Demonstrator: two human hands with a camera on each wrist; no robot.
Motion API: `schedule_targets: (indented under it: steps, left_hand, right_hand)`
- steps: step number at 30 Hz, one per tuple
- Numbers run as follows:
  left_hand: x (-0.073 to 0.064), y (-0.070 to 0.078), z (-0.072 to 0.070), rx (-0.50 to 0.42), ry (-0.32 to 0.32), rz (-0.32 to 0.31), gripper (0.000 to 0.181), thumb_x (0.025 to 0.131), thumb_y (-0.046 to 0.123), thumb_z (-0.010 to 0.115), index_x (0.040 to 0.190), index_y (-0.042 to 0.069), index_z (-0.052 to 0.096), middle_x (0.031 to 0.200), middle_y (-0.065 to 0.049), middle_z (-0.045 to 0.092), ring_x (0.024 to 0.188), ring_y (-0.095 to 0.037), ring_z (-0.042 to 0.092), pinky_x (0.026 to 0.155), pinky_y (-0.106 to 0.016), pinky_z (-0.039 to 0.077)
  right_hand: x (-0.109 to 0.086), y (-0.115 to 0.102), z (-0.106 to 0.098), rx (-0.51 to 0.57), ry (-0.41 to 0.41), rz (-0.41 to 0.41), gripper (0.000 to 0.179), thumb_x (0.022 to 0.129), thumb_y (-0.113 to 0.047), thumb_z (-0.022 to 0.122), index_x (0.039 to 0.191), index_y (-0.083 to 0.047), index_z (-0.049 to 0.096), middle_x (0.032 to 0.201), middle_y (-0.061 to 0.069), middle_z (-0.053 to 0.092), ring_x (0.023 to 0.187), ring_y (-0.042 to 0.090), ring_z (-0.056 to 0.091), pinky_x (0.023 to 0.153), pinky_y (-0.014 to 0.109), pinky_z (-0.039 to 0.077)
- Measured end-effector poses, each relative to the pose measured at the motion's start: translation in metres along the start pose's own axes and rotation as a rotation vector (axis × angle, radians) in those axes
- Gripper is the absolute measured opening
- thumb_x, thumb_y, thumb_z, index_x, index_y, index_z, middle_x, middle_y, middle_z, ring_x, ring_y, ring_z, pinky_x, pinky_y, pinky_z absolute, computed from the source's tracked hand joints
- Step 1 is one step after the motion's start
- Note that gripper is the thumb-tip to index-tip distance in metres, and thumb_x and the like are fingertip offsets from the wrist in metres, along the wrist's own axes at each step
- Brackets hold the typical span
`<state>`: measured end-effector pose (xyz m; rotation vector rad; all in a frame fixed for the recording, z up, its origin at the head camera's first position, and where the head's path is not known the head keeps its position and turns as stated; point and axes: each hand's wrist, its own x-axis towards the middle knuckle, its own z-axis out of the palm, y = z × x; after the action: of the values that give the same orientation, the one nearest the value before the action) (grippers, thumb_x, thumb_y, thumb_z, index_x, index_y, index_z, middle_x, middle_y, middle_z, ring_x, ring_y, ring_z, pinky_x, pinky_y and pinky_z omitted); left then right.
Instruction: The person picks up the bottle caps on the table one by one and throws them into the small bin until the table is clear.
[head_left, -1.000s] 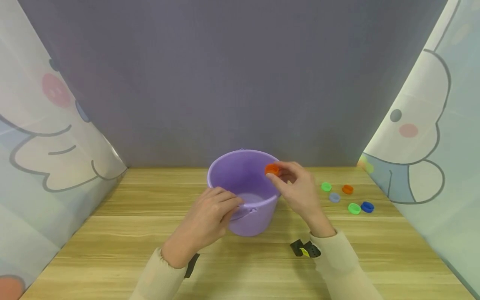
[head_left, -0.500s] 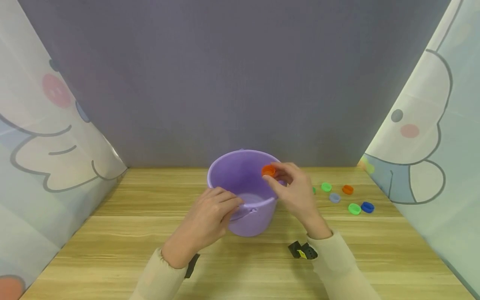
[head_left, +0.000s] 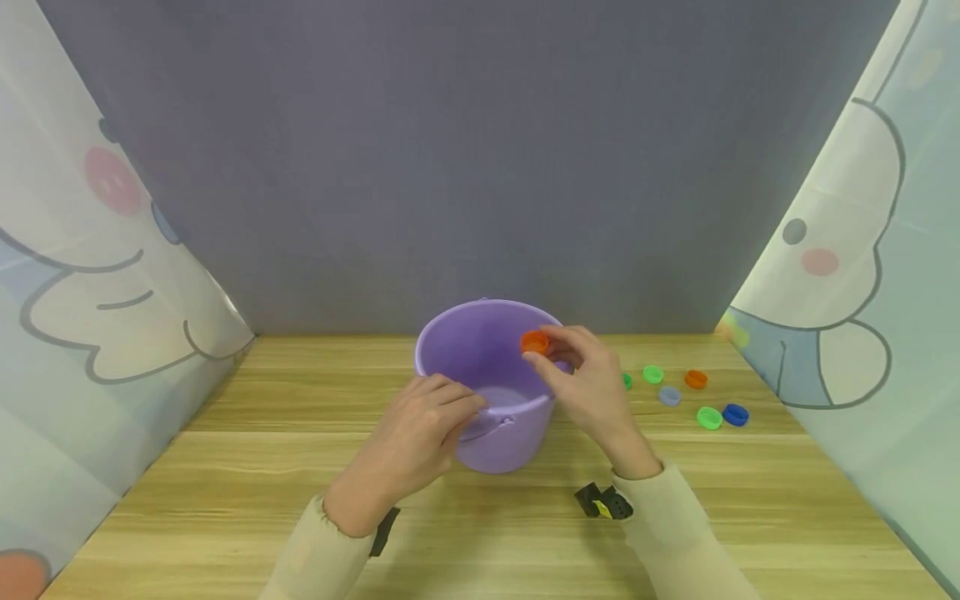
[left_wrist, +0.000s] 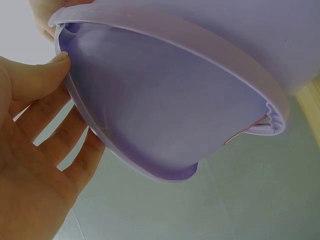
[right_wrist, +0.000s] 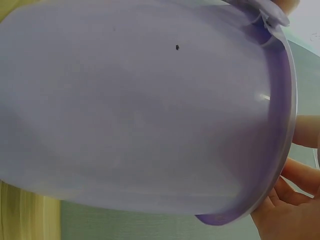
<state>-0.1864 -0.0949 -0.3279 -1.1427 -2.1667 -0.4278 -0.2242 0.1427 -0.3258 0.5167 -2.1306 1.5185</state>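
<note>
head: r hand point(head_left: 591, 382) pinches rnd plstc cap point(head_left: 534, 343)

The bucket point(head_left: 501, 448) and held cap point(head_left: 534, 342) look smooth plastic, the tabletop point(head_left: 247, 467) wood-grained.

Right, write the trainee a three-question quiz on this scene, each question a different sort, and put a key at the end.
1. Multiple choice: what colour is the cap that the right hand pinches?
a) dark blue
b) orange
c) green

2. True or false: the left hand grips the purple bucket.

3. Fill in the blank: from the person's side, the dark blue cap lies on the table to the ____ of the purple bucket.

Key: 1. b; 2. true; 3. right.
</note>
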Motion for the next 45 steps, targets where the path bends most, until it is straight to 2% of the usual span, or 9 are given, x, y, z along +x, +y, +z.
schedule_targets:
  steps: [7, 22, 29, 45]
  left_hand:
    - [0.000, 0.000, 0.000, -0.002, 0.002, -0.003, 0.027, 0.080, -0.005, 0.079, 0.101, 0.011, 0.076, 0.097, 0.003, 0.073, 0.089, -0.017, 0.064, 0.081, -0.034, 0.051]
    - [0.000, 0.000, 0.000, 0.005, -0.003, -0.005, 0.027, 0.080, -0.004, 0.079, 0.102, 0.011, 0.076, 0.097, 0.004, 0.073, 0.089, -0.016, 0.063, 0.082, -0.034, 0.051]
    - [0.000, -0.001, 0.000, 0.006, -0.002, -0.002, 0.026, 0.081, -0.005, 0.078, 0.102, 0.011, 0.076, 0.096, 0.004, 0.073, 0.088, -0.016, 0.063, 0.080, -0.033, 0.051]
    - [0.001, 0.000, 0.001, 0.005, 0.005, -0.005, 0.023, 0.083, -0.002, 0.076, 0.101, 0.011, 0.076, 0.096, 0.004, 0.073, 0.088, -0.016, 0.063, 0.080, -0.034, 0.051]
  right_hand:
    - [0.000, -0.001, 0.002, -0.006, 0.025, 0.001, 0.040, 0.083, -0.002, 0.082, 0.120, 0.007, 0.068, 0.102, 0.015, 0.067, 0.091, 0.026, 0.070, 0.082, 0.023, 0.056]
    - [0.001, -0.003, -0.001, 0.030, 0.039, -0.014, 0.037, 0.083, 0.002, 0.081, 0.117, 0.009, 0.068, 0.103, 0.017, 0.067, 0.090, 0.027, 0.070, 0.084, 0.023, 0.056]
    - [0.001, -0.002, -0.005, 0.028, 0.043, -0.009, 0.037, 0.083, 0.001, 0.081, 0.117, 0.008, 0.069, 0.103, 0.016, 0.068, 0.089, 0.024, 0.069, 0.084, 0.021, 0.056]
    - [0.004, 0.002, -0.012, 0.043, 0.080, -0.061, 0.033, 0.083, 0.004, 0.080, 0.114, 0.009, 0.070, 0.100, 0.020, 0.067, 0.086, 0.013, 0.066, 0.082, 0.020, 0.055]
